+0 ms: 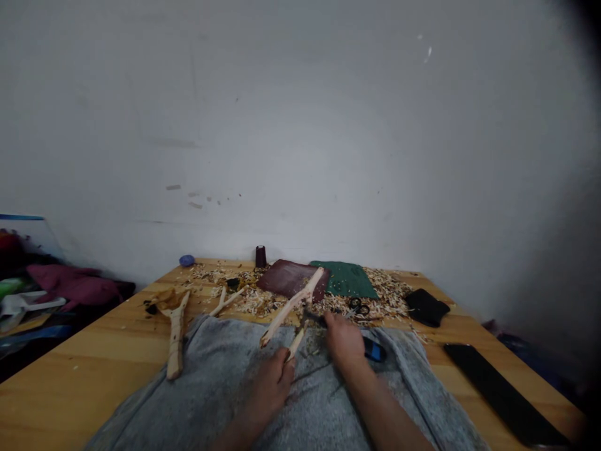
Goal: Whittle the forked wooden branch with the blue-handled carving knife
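My left hand (275, 382) is closed on a peeled, pale forked branch (293, 302). One prong runs into my fingers, the other points down to the left, and the stem slants away toward the wall. Closed around a knife, my right hand (345, 338) is just right of the branch. The knife's dark blade (313, 317) lies close to the fork; whether it touches the wood I cannot tell. A blue and black piece (374, 349) shows beyond the right hand, in line with the blade. Grey cloth (211, 388) spreads beneath both hands.
On the wooden table (61, 382) are a slingshot frame (175, 341), wood shavings (389, 291), a maroon sheet (291, 279), a green sheet (350, 280), scissors (357, 307), a thread spool (260, 256), a black pouch (427, 307) and a long black flat object (502, 391). A wall (300, 125) stands behind.
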{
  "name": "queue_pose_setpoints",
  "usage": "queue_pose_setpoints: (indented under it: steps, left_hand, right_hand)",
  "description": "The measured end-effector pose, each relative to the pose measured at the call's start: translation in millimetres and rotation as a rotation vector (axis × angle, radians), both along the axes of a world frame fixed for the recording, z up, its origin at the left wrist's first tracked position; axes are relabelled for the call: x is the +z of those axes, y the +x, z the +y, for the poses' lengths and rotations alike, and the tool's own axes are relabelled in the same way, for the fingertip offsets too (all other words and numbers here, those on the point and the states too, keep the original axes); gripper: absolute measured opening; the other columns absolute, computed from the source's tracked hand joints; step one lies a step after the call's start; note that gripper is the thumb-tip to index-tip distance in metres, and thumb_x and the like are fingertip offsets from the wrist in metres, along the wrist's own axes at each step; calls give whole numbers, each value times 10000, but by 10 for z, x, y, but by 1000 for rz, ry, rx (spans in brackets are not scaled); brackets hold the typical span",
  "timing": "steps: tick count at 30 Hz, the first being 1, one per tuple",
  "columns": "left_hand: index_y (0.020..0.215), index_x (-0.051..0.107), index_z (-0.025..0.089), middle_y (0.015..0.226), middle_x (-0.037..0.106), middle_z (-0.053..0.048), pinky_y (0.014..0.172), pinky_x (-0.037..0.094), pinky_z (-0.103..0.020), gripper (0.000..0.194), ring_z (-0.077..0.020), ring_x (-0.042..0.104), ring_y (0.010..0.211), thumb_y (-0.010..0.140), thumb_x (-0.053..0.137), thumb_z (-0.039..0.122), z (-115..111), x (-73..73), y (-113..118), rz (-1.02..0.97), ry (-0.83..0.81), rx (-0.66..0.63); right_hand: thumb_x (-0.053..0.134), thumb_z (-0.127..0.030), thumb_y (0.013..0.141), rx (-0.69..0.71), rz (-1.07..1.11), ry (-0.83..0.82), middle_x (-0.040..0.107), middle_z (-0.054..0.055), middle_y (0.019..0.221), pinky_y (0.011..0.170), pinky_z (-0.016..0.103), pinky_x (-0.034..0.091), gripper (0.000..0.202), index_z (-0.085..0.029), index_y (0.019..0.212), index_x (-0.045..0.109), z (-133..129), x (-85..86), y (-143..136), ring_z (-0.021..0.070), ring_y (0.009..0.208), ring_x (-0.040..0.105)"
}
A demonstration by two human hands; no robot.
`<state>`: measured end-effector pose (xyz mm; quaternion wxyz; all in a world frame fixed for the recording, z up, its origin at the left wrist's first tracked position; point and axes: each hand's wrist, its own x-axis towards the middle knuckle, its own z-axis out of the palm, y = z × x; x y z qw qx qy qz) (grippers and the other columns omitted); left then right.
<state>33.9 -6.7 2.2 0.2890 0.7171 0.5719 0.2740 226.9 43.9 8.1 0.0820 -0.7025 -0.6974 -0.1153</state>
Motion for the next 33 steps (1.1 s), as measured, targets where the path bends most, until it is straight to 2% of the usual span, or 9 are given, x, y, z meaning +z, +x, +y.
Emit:
queue_pose_setpoints:
  steps: [2, 4, 11, 15, 18, 21, 24, 28, 33]
  left_hand:
    - [884, 566, 215, 861, 658, -54, 786, 433, -297, 284, -204, 606, 859, 870, 326, 366, -11, 12, -5, -20, -20, 18]
    - [864, 572, 225, 840, 658, -44, 774, 431, -288, 287, -197, 606, 838, 865, 326, 374, -13, 11, -7, -24, -36, 15]
    - [960, 578, 222, 921, 670, -61, 836, 420, -295, 301, -205, 603, 915, 859, 337, 372, -6, -42, -5, -15, -14, 52]
    - [988, 570, 215, 944, 668, -66, 839, 424, -307, 298, -211, 604, 923, 870, 322, 332, -21, -36, 0, 0, 20, 32]
    - [1038, 550, 206, 994, 658, -71, 867, 421, -325, 283, -222, 590, 972, 851, 370, 319, -32, -5, 5, -26, 34, 33]
    - [1002, 520, 211, 856, 643, -35, 694, 460, -290, 238, -184, 610, 750, 848, 381, 329, -34, 22, 15, -164, -70, -15]
    - [939, 476, 221, 704, 573, 31, 496, 388, -235, 173, -111, 498, 486, 856, 378, 338, -23, -1, 42, -328, -178, -106]
    - [882, 435, 225, 652, 527, 66, 412, 309, -199, 136, -66, 418, 401, 858, 370, 342, 5, -96, 85, -432, -187, -130]
    - [803, 424, 218, 561, 501, 78, 395, 309, -185, 202, -55, 414, 372, 865, 378, 404, 26, -128, 93, -451, -206, -145]
  right_hand:
    - [337, -84, 890, -140, 43, -34, 645, 84, 912, 618, 247, 414, 311, -210, 1076, 552, 61, 18, 157, 170, 733, 643]
    - [356, -100, 883, -145, 61, -33, 649, 82, 931, 619, 248, 411, 307, -216, 1090, 550, 68, 24, 234, 174, 745, 644]
    - [487, -156, 826, 183, 237, 55, 649, 61, 1025, 749, 241, 397, 345, -239, 1155, 550, -140, 32, -49, 173, 898, 606]
    - [473, -196, 841, 259, 341, 73, 648, 57, 1066, 806, 233, 384, 349, -230, 1180, 551, -170, 63, -106, 167, 952, 591]
    - [467, -224, 847, 264, 371, 65, 656, 52, 1047, 806, 227, 385, 332, -223, 1165, 562, -166, 73, -103, 167, 957, 591]
    - [472, -235, 836, 262, 395, 73, 668, 56, 1017, 788, 229, 395, 289, -202, 1093, 599, -168, 71, -106, 181, 941, 596]
    - [469, -213, 821, 285, 457, 109, 676, 56, 1022, 809, 237, 403, 314, -200, 1108, 597, -178, 66, -112, 183, 946, 599]
    - [481, -213, 815, 325, 541, 160, 667, 66, 1080, 861, 263, 407, 394, -193, 1202, 556, -190, 60, -121, 188, 985, 597]
    - [492, -223, 810, 307, 517, 130, 682, 59, 1017, 825, 260, 419, 327, -198, 1118, 598, -174, 30, -126, 189, 940, 613]
